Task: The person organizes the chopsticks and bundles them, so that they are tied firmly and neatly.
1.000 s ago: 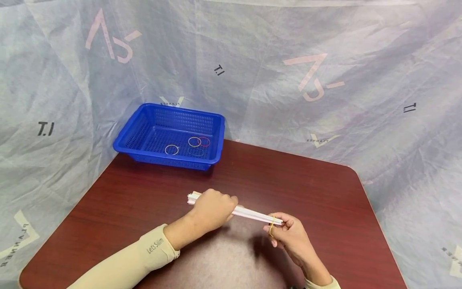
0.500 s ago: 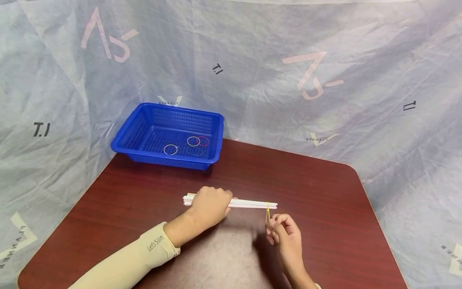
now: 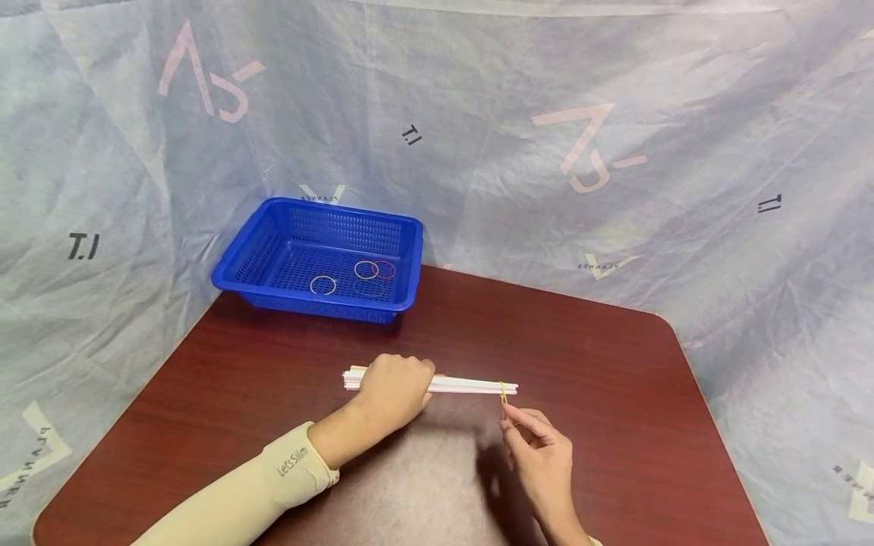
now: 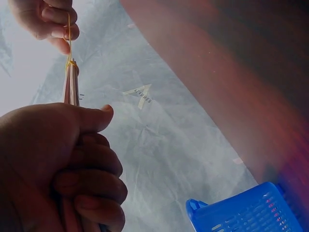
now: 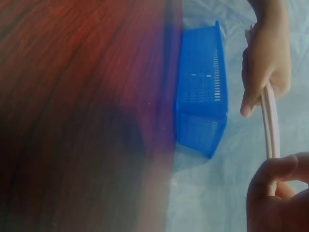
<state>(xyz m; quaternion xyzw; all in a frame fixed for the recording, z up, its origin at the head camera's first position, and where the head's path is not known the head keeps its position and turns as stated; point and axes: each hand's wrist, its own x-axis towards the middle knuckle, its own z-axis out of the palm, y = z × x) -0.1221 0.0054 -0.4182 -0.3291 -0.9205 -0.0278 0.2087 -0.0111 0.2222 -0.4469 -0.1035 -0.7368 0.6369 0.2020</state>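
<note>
— Just past the right hand (image 3: pixel 546 455), from the head camera, what is it pinching?

— A yellow band (image 3: pixel 503 394), looped round the near end of the sticks (image 3: pixel 471 386). Thumb and forefinger nip it and draw it toward the wrist, so I judge it is kept taut to sit tight on the bundle.

— And the left hand (image 3: pixel 392 388)?

— Fingers curled round the sticks near their far end, pressing them to the table (image 3: pixel 614 394). That grip, I think, keeps the bundle together and steady against the pull. One bundle; I cannot count the single sticks.

— Anything beyond the left hand?

— One blue basket (image 3: pixel 321 258), well apart, at the table's back corner. It holds three bands I can count plainly, two pale (image 3: pixel 323 285), (image 3: pixel 366 269) and one red (image 3: pixel 385 269); perhaps a dark fourth, too faint to say.

— Now the left wrist camera.

— The left hand (image 4: pixel 58 164) fills the near side, fist wrapped about the sticks (image 4: pixel 71 89), which run away from it to the right hand (image 4: pixel 46 21). The band (image 4: pixel 70 48) stretches as one thin line from the stick tips into those fingertips. One basket corner (image 4: pixel 251 212) shows off to the side.

— And the right wrist camera?

— The right hand (image 5: pixel 277 195) sits close, thumb curled at the stick ends; the band itself is hidden here. The sticks (image 5: pixel 271 123) lead off to the left hand (image 5: pixel 265 58), closed about them, with the basket (image 5: pixel 200 96) beside it.
</note>
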